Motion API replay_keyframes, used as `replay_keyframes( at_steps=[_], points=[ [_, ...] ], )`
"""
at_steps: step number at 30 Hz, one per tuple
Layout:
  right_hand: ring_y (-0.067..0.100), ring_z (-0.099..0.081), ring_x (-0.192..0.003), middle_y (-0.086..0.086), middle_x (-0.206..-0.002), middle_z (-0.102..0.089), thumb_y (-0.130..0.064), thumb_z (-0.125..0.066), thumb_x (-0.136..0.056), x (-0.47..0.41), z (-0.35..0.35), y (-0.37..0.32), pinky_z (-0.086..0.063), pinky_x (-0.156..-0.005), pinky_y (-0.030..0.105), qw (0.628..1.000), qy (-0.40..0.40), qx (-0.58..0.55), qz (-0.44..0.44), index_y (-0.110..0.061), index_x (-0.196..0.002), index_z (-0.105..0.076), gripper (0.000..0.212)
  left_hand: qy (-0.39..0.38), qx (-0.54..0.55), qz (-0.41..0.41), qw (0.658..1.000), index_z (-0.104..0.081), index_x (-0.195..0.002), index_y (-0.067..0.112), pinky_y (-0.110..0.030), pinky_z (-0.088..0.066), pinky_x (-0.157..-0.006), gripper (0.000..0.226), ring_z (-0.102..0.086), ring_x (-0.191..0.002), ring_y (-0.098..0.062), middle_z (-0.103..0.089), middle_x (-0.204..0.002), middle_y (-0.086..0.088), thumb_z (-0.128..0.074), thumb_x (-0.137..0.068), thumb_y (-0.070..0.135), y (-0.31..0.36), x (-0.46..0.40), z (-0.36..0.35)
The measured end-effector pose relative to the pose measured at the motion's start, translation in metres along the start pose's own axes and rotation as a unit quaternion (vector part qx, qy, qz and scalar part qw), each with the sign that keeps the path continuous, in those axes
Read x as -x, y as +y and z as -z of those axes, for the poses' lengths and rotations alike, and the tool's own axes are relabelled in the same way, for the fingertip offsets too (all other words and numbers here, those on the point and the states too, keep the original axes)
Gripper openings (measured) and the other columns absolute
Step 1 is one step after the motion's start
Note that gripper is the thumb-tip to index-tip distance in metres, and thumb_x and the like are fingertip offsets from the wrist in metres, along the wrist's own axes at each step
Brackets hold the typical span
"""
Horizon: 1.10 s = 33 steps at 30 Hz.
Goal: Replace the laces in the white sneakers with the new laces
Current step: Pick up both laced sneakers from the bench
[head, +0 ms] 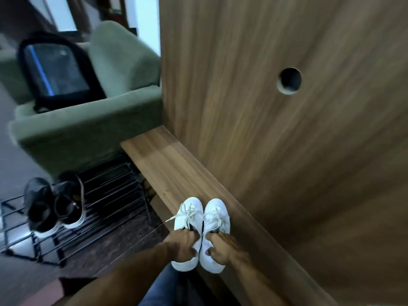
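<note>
Two white sneakers sit side by side at the edge of a wooden ledge (159,155), toes pointing away from me. The left sneaker (188,214) has white laces tied loosely, one end trailing left. The right sneaker (217,214) is laced in white too. My left hand (183,245) grips the left sneaker at its opening, fingers inside the collar. My right hand (221,246) grips the right sneaker the same way, thumb on its heel side. No new laces are in view.
A tall wooden panel (287,151) with a round hole (289,81) rises right of the ledge. A black wire shoe rack (106,195) with dark shoes (53,204) stands left. Behind it is a green armchair (88,124) holding a black bag (57,71).
</note>
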State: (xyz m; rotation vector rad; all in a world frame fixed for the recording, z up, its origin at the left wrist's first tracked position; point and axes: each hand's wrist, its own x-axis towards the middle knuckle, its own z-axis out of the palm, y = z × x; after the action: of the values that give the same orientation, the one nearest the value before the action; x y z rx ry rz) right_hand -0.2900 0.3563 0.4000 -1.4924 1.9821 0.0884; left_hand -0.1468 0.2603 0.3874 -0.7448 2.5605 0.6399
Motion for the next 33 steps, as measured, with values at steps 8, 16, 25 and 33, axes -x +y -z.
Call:
replay_keyframes(
  at_steps=[8, 16, 25, 33],
  points=[
    [0.027, -0.051, -0.12, 0.006, -0.133, -0.055, -0.031, -0.053, -0.094, -0.096, 0.046, -0.075, -0.042, -0.091, 0.033, 0.987, -0.073, 0.093, 0.112, -0.014, -0.132, -0.047, 0.042, 0.024, 0.09, 0.135, 0.986, -0.055, -0.123, 0.016, -0.038, -0.046, -0.092, 0.044, -0.054, -0.117, -0.033, -0.056, -0.13, -0.011, -0.056, -0.085, 0.039, -0.09, 0.014, 0.03],
    [0.032, -0.053, -0.113, 0.011, -0.12, -0.059, -0.027, -0.053, -0.091, -0.223, 0.079, -0.171, -0.04, -0.084, 0.035, 0.95, -0.125, 0.178, 0.225, -0.015, -0.109, -0.052, 0.022, 0.045, 0.179, 0.25, 0.951, -0.056, -0.11, 0.015, -0.037, -0.045, -0.085, 0.032, -0.056, -0.112, -0.031, -0.056, -0.125, -0.007, -0.054, -0.084, 0.033, -0.213, 0.005, 0.064],
    [0.038, -0.059, -0.098, 0.017, -0.106, -0.064, -0.016, -0.053, -0.091, -0.391, 0.067, -0.24, -0.033, -0.066, 0.036, 0.907, -0.125, 0.253, 0.311, -0.011, -0.103, -0.054, 0.013, 0.073, 0.2, 0.328, 0.92, -0.051, -0.107, 0.018, -0.039, -0.046, -0.08, 0.024, -0.059, -0.104, -0.031, -0.059, -0.118, -0.008, -0.05, -0.089, 0.034, -0.355, -0.055, 0.055],
    [0.036, -0.06, -0.098, 0.017, -0.101, -0.066, -0.014, -0.052, -0.09, -0.492, 0.014, -0.265, -0.041, -0.083, 0.037, 0.902, -0.094, 0.254, 0.336, -0.01, -0.106, -0.056, 0.016, 0.09, 0.184, 0.393, 0.896, -0.044, -0.113, 0.023, -0.036, -0.046, -0.071, 0.022, -0.063, -0.096, -0.03, -0.066, -0.103, -0.007, -0.041, -0.095, 0.035, -0.433, -0.105, 0.01]
  ],
)
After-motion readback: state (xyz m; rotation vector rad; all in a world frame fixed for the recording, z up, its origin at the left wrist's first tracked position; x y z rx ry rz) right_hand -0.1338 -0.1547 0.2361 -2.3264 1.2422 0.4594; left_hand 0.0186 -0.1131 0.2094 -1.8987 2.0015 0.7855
